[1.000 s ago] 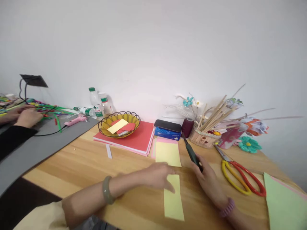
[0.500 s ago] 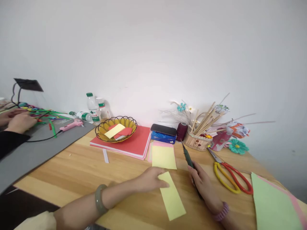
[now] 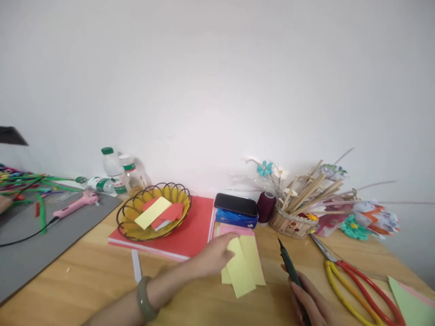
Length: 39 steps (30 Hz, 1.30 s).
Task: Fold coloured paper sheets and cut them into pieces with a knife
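My left hand (image 3: pixel 215 256), with a green bangle on its wrist, pinches a pale yellow paper strip (image 3: pixel 242 271) by its upper end. The strip lies over a small stack of yellow paper (image 3: pixel 254 258) with pink sheets showing behind. To the right, my right hand (image 3: pixel 311 299) is closed round a dark green craft knife (image 3: pixel 288 262), its thin tip pointing up and away from me. Large scissors (image 3: pixel 353 283) with yellow and red handles rest to the right of that hand.
A yellow basket (image 3: pixel 127 226) with paper pieces sits on red sheets (image 3: pixel 200 222). Behind are a phone (image 3: pixel 235 204) on a blue packet, a maroon thread spool (image 3: pixel 266 207) and a stick holder (image 3: pixel 292 225). Bottles (image 3: pixel 113 172) and a pink glue gun (image 3: pixel 76 205) are left; green paper (image 3: pixel 413 303) is right.
My left hand has carried the yellow strip away from me, onto the small paper stack. The craft knife stays in my right hand. The view has shifted, and the other person's hands have mostly left it.
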Each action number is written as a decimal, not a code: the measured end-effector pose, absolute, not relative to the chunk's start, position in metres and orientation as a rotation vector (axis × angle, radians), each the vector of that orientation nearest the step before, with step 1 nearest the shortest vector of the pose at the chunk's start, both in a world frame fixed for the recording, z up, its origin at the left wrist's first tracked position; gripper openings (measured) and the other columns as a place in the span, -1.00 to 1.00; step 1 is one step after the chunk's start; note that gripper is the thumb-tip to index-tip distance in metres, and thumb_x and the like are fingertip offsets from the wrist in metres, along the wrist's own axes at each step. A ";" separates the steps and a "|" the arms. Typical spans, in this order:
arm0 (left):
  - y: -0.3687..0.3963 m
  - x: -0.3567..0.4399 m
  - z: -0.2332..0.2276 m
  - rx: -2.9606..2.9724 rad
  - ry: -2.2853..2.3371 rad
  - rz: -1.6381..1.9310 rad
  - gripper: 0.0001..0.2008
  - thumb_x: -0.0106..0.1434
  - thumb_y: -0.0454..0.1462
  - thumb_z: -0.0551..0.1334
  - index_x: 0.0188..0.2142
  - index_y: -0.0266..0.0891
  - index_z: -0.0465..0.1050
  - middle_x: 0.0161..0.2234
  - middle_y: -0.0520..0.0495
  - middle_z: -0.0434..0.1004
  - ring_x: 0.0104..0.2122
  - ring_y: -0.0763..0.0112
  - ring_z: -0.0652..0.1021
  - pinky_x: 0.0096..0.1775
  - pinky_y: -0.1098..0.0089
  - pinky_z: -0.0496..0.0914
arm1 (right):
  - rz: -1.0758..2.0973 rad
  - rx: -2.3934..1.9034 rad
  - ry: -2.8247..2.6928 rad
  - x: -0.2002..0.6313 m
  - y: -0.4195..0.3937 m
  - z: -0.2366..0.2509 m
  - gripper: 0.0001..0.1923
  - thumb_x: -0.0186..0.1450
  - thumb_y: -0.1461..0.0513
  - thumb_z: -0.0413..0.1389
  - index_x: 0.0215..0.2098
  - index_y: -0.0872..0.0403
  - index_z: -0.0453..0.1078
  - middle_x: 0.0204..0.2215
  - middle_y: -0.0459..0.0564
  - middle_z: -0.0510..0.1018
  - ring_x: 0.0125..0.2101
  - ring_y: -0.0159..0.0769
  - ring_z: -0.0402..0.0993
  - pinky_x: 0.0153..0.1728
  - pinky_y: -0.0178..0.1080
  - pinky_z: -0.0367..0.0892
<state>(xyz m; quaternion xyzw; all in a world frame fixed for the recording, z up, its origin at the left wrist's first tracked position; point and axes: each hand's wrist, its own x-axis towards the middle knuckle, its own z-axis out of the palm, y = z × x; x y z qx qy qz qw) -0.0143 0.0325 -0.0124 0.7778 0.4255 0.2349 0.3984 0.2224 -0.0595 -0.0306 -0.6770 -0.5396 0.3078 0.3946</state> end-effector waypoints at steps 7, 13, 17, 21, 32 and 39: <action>0.030 -0.012 -0.028 2.088 1.152 0.708 -0.46 0.13 -0.48 0.06 0.13 -0.29 0.16 -0.04 -0.18 0.41 -0.05 0.26 0.43 -0.03 0.30 0.32 | 0.884 -1.706 -1.403 0.213 -0.048 -0.036 -0.45 0.15 -0.18 -0.12 -0.16 0.06 0.25 -0.71 -0.23 0.23 -0.63 -0.32 0.26 -0.55 -0.26 0.21; 0.028 -0.004 -0.028 2.324 1.138 0.729 -0.48 0.10 -0.50 0.13 0.08 -0.25 0.25 0.05 -0.18 0.25 0.06 0.26 0.31 0.07 0.27 0.24 | 0.938 -1.593 -1.576 0.214 -0.051 -0.018 -0.57 0.24 -0.11 -0.18 -0.31 0.05 0.24 -0.68 -0.22 0.26 -0.61 -0.38 0.26 -0.49 -0.29 0.23; 0.020 -0.005 -0.024 2.487 1.129 0.663 -0.56 0.16 -0.44 0.13 0.06 -0.26 0.28 0.12 -0.19 0.19 0.15 0.20 0.17 0.16 0.17 0.06 | 0.951 -1.526 -1.669 0.221 -0.051 -0.018 -0.63 0.29 -0.04 -0.13 -0.32 0.08 0.27 -0.63 -0.21 0.28 -0.65 -0.46 0.22 -0.59 -0.32 0.20; 0.011 -0.010 -0.026 2.649 1.025 0.495 -0.64 0.29 -0.28 0.08 0.07 -0.27 0.27 0.14 -0.19 0.23 0.18 0.25 0.17 0.17 0.18 0.04 | 0.840 -1.463 -1.786 0.228 -0.054 -0.018 -0.59 0.29 0.03 -0.02 0.00 0.09 0.23 -0.30 -0.05 0.44 -0.44 -0.40 0.39 -0.41 -0.21 0.34; 0.009 -0.015 -0.043 2.840 1.013 0.248 -0.53 0.37 -0.13 -0.08 0.20 -0.26 0.05 0.25 -0.22 0.01 0.23 0.19 0.07 0.14 0.02 -0.01 | 0.640 -1.393 -2.159 0.225 -0.070 -0.010 -0.42 0.30 0.02 -0.14 0.23 0.04 0.07 0.19 0.05 0.21 0.17 -0.18 0.08 0.16 -0.05 -0.05; -0.002 -0.014 -0.043 2.938 1.134 0.271 -0.55 0.39 -0.21 -0.13 0.19 -0.38 0.07 0.21 -0.30 0.08 0.21 0.17 0.12 0.17 -0.03 -0.11 | 0.579 -1.494 -2.350 0.228 -0.099 -0.002 -0.51 0.31 0.05 -0.11 0.20 -0.14 0.14 -0.01 0.02 0.43 -0.02 -0.14 0.34 0.01 -0.07 0.20</action>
